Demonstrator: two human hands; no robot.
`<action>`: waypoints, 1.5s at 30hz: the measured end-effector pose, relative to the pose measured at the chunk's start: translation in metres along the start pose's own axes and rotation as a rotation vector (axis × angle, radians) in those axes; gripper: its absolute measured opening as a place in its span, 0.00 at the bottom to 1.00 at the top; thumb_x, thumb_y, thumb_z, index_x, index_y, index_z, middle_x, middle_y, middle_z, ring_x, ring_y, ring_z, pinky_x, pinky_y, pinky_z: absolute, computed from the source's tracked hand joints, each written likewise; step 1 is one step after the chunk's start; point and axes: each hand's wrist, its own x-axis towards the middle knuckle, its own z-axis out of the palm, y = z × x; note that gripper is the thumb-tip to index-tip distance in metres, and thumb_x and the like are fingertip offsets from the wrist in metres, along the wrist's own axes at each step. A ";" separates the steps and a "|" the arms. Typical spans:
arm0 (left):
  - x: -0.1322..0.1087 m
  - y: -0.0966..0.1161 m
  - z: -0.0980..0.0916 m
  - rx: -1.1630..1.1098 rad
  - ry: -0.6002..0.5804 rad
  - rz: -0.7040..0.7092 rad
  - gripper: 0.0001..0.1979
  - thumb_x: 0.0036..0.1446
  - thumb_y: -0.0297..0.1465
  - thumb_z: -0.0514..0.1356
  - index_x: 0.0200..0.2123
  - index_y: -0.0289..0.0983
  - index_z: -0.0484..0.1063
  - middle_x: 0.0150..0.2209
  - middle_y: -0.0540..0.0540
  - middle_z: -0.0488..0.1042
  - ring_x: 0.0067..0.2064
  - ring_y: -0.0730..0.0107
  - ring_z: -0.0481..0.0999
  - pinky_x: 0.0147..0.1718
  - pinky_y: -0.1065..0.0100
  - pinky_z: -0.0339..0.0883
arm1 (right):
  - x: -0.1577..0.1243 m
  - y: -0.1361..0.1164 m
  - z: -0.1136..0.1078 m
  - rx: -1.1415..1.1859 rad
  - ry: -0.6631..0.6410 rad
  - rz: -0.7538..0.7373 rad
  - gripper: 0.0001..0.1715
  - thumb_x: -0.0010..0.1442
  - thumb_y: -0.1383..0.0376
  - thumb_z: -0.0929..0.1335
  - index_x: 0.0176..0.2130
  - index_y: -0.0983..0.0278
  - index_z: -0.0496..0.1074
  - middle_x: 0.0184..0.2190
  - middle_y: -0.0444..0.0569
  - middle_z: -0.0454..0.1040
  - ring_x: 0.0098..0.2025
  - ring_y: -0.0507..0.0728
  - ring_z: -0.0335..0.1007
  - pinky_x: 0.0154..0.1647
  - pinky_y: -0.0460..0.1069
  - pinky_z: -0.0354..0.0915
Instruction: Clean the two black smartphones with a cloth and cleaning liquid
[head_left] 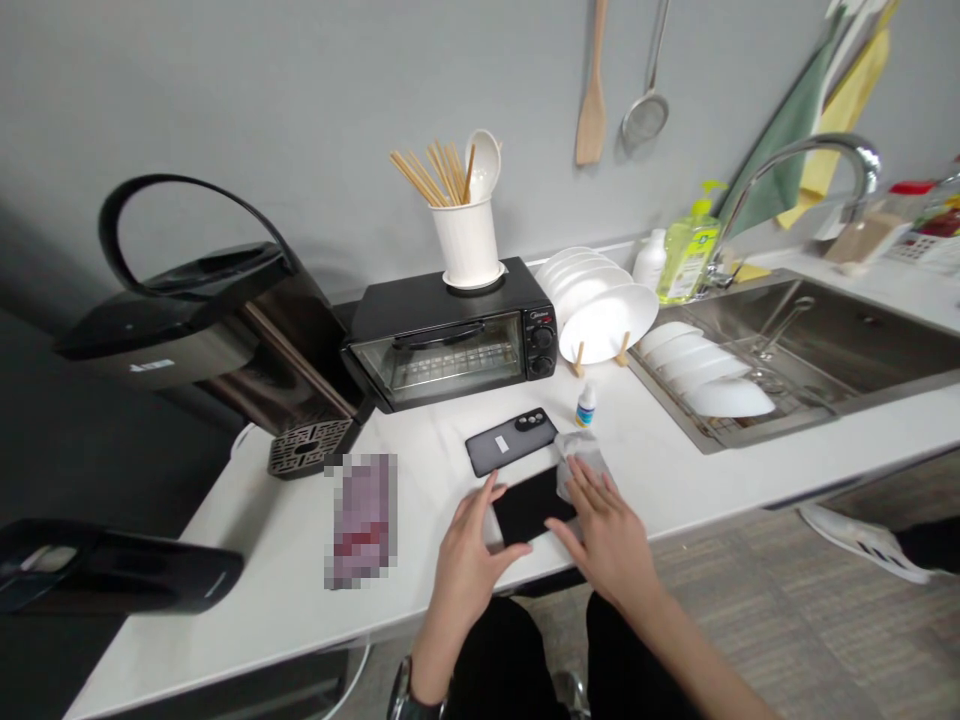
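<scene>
A black, flat, phone-shaped slab with a dark face (525, 506) lies near the counter's front edge, between my hands. My left hand (469, 550) grips its left end, fingers at the far edge and thumb at the near edge. Over the right end, my right hand (606, 528) presses down on a pale grey cloth (574, 447), its thumb on the slab's near side. Part of the cloth is hidden under the fingers. Just behind lies a dark grey phone (496, 455), camera side up, bearing a small white label. A small white bottle with a blue label (586, 405) stands beside it.
Behind stands a black toaster oven (450, 345) topped by a white chopstick holder (466, 240). A drinks machine (247, 330) and a blurred purple item (365, 520) are leftward. Rightward are racked plates (600, 325) and a sink (840, 395). A person's shoe (866, 545) shows on the floor.
</scene>
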 end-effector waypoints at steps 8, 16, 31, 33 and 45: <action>-0.001 -0.004 0.001 0.007 0.000 -0.003 0.47 0.53 0.22 0.67 0.73 0.48 0.54 0.63 0.43 0.72 0.64 0.53 0.72 0.65 0.48 0.65 | -0.012 -0.027 -0.004 0.147 -0.136 -0.198 0.39 0.71 0.50 0.67 0.71 0.67 0.60 0.70 0.58 0.63 0.71 0.64 0.61 0.71 0.62 0.63; 0.001 -0.005 0.001 0.010 -0.019 0.019 0.44 0.55 0.24 0.67 0.72 0.47 0.55 0.65 0.41 0.71 0.66 0.53 0.71 0.66 0.49 0.64 | 0.001 -0.037 0.004 0.140 -0.099 -0.167 0.36 0.69 0.47 0.68 0.62 0.71 0.70 0.69 0.63 0.64 0.72 0.67 0.60 0.71 0.64 0.61; -0.001 -0.003 0.000 0.033 -0.021 0.032 0.46 0.55 0.22 0.68 0.73 0.48 0.53 0.65 0.41 0.70 0.65 0.53 0.71 0.65 0.48 0.65 | -0.004 -0.032 0.006 0.160 -0.102 -0.205 0.38 0.69 0.51 0.69 0.69 0.67 0.63 0.69 0.60 0.65 0.71 0.66 0.61 0.70 0.64 0.62; -0.001 -0.001 0.000 0.025 -0.007 0.038 0.49 0.55 0.25 0.70 0.73 0.49 0.51 0.62 0.43 0.73 0.64 0.53 0.73 0.64 0.47 0.66 | -0.004 -0.014 -0.002 0.091 -0.086 -0.146 0.34 0.72 0.54 0.66 0.70 0.66 0.62 0.70 0.59 0.64 0.71 0.66 0.62 0.69 0.65 0.64; 0.000 -0.001 0.000 0.019 -0.007 0.039 0.49 0.52 0.26 0.71 0.73 0.48 0.54 0.61 0.42 0.74 0.64 0.50 0.73 0.64 0.44 0.66 | -0.002 -0.013 -0.004 0.076 -0.063 -0.100 0.33 0.73 0.52 0.65 0.69 0.65 0.64 0.69 0.58 0.65 0.70 0.65 0.63 0.69 0.64 0.64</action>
